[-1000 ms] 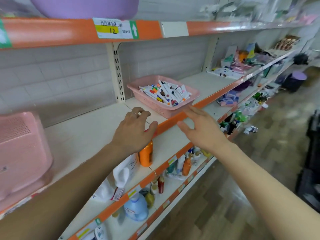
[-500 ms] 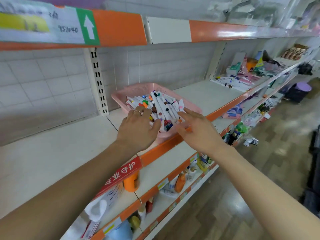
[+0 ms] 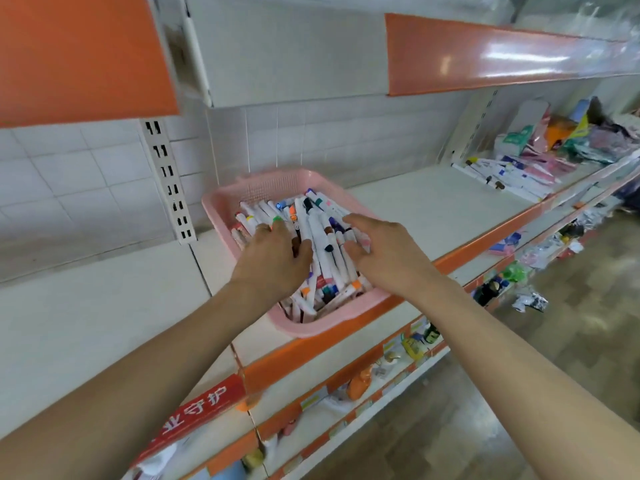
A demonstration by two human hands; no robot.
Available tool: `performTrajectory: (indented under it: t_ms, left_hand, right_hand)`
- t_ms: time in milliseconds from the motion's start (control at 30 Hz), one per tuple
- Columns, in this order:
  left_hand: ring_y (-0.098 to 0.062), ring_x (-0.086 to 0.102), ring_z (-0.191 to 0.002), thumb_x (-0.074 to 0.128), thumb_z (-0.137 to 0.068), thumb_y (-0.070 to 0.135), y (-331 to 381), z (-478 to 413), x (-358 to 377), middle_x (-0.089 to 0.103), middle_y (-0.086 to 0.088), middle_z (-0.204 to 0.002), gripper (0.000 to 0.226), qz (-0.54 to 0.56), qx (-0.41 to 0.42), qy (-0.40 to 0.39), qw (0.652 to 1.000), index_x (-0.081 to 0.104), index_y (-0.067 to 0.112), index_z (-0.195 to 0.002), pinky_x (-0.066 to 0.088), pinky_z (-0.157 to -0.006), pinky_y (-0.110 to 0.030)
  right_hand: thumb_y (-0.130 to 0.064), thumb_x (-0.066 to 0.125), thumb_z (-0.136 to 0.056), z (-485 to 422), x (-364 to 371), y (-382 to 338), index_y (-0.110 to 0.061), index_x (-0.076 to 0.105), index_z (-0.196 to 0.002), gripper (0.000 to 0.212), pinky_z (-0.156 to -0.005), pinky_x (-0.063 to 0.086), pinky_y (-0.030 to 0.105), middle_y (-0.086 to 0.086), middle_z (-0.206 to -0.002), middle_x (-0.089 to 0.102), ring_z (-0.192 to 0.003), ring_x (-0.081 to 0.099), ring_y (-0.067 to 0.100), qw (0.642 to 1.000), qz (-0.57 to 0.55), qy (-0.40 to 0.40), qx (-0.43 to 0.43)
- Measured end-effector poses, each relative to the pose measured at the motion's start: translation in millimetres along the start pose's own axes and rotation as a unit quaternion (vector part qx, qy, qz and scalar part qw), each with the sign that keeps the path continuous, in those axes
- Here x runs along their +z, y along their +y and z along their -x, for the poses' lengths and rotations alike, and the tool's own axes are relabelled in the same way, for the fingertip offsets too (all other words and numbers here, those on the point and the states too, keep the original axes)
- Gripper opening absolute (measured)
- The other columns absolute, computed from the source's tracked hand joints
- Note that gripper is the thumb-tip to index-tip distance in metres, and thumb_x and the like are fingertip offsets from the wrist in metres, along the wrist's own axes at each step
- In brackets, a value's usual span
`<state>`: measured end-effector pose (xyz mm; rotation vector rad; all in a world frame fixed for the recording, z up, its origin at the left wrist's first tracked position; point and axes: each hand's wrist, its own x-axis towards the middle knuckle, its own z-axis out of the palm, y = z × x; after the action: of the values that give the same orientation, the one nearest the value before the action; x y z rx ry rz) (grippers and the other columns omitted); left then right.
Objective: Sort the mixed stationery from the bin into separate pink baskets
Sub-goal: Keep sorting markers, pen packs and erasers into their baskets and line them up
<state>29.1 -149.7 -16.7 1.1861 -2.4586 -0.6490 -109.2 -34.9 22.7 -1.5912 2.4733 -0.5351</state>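
A pink basket (image 3: 313,328) stands on the white shelf close to its orange front edge. It is filled with several white markers (image 3: 322,237) with coloured caps, lying in a loose pile. My left hand (image 3: 273,259) rests on the left part of the pile, fingers reaching forward over the markers and thumb next to one. My right hand (image 3: 384,254) lies on the right part of the pile with fingers spread, touching the markers. Neither hand plainly grips a marker. The markers under both palms are hidden.
Bare white shelf (image 3: 436,209) runs to the right of the basket. Packaged goods and boxed pens (image 3: 516,174) lie farther right. An upper shelf with an orange edge (image 3: 485,57) hangs overhead. Lower shelves hold bottles (image 3: 360,381) and a red sign (image 3: 194,414).
Both hands moved forward from the shelf's orange edge into the basket and now lie on the markers. The view came closer to the basket.
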Motion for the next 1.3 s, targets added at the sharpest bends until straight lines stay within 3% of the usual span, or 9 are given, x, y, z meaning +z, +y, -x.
performTrajectory:
  t_ms: [67, 167, 300, 467, 667, 867, 1033, 1167, 1300]
  left_hand:
    - [-0.037, 0.054, -0.099, 0.045, -0.100, 0.042, 2.6, -4.7, 6.1, 0.046, -0.010, -0.094, 0.033, -0.007, -0.020, 0.006, 1.000, 0.044, 0.008, -0.100, 0.039, -0.074, -0.036]
    - [-0.032, 0.052, -0.090, 0.045, -0.099, 0.051, 10.9, -12.5, 15.7, 0.047, -0.006, -0.091, 0.039, -0.044, -0.067, 0.039, 0.996, 0.042, 0.012, -0.100, 0.041, -0.070, -0.036]
    - [-0.026, 0.048, -0.089, 0.051, -0.095, 0.055, 19.8, -21.0, 23.1, 0.050, -0.005, -0.096, 0.044, -0.051, -0.132, 0.056, 0.988, 0.043, 0.014, -0.111, 0.042, -0.071, -0.036]
    - [-0.030, 0.053, -0.089, 0.051, -0.093, 0.045, 21.8, -23.6, 35.3, 0.051, -0.004, -0.096, 0.032, -0.050, -0.153, 0.091, 0.983, 0.037, 0.019, -0.107, 0.039, -0.073, -0.036]
    - [-0.023, 0.053, -0.079, 0.058, -0.088, 0.029, 25.1, -22.4, 36.9, 0.054, 0.001, -0.083, 0.033, -0.024, -0.149, 0.128, 0.980, 0.040, 0.016, -0.114, 0.040, -0.068, -0.033]
    - [-0.025, 0.053, -0.078, 0.051, -0.091, 0.021, 24.3, -21.6, 40.8, 0.051, 0.003, -0.077, 0.037, -0.034, -0.147, 0.147, 0.978, 0.044, 0.012, -0.126, 0.038, -0.067, -0.033]
    - [-0.021, 0.045, -0.067, 0.046, -0.095, 0.023, 25.6, -23.3, 41.8, 0.045, 0.002, -0.072, 0.009, -0.040, -0.179, 0.151, 0.971, 0.041, 0.015, -0.093, 0.033, -0.060, -0.034]
    - [-0.012, 0.041, -0.060, 0.044, -0.098, 0.027, 22.7, -25.8, 43.0, 0.046, 0.000, -0.069, 0.022, -0.035, -0.174, 0.182, 0.967, 0.036, 0.019, -0.079, 0.025, -0.049, -0.029]
    - [-0.016, 0.042, -0.051, 0.049, -0.098, 0.026, 19.5, -27.5, 41.2, 0.048, -0.004, -0.060, 0.036, 0.012, -0.187, 0.264, 0.946, 0.042, 0.011, -0.066, 0.032, -0.046, -0.025]
  right_hand:
    - [-0.020, 0.047, -0.100, -17.4, 0.3, 6.4, -0.019, 0.054, -0.135, 0.036, -0.082, 0.054, 0.038, 0.014, -0.132, 0.059, -0.063, 0.055, 0.011, 1.000, -0.009, 0.000, -0.017]
    - [-0.015, 0.047, -0.099, -56.4, 3.9, 23.5, -0.024, 0.052, -0.139, 0.041, -0.064, 0.051, 0.032, 0.014, -0.127, 0.059, -0.059, 0.051, 0.011, 0.999, -0.024, -0.019, -0.042]
    - [-0.014, 0.050, -0.094, -110.5, 3.2, 35.5, -0.019, 0.055, -0.136, 0.043, -0.084, 0.056, 0.038, 0.014, -0.125, 0.062, -0.089, 0.066, 0.026, 0.995, -0.019, -0.027, -0.091]
    - [-0.018, 0.061, -0.086, -157.0, 11.2, 40.9, -0.007, 0.065, -0.099, 0.018, -0.055, 0.048, 0.027, 0.007, -0.089, 0.064, -0.067, 0.060, 0.020, 0.989, 0.062, -0.097, -0.098]
    - [-0.015, 0.060, -0.081, -166.2, 25.9, 39.6, -0.012, 0.051, -0.074, 0.011, -0.049, 0.033, 0.024, 0.005, -0.075, 0.053, -0.061, 0.049, 0.017, 0.985, 0.076, -0.087, -0.126]
    - [-0.023, 0.057, -0.083, -160.8, 43.4, 50.7, -0.010, 0.055, -0.087, 0.013, -0.062, 0.039, 0.029, 0.003, -0.076, 0.050, -0.070, 0.051, 0.026, 0.988, -0.003, -0.071, -0.134]
    - [-0.023, 0.060, -0.085, -162.7, 45.4, 55.6, -0.014, 0.049, -0.071, 0.020, -0.061, 0.037, 0.028, 0.003, -0.072, 0.049, -0.075, 0.055, 0.032, 0.992, -0.014, -0.046, -0.116]
    - [-0.026, 0.059, -0.087, -163.0, 52.1, 58.5, -0.013, 0.062, -0.078, 0.016, -0.063, 0.045, 0.032, 0.007, -0.075, 0.058, -0.078, 0.060, 0.035, 0.992, -0.079, -0.009, -0.100]
    - [-0.024, 0.062, -0.087, -164.1, 47.6, 61.3, -0.010, 0.071, -0.084, 0.017, -0.063, 0.051, 0.032, 0.008, -0.074, 0.069, -0.072, 0.065, 0.031, 0.972, -0.208, 0.026, -0.104]
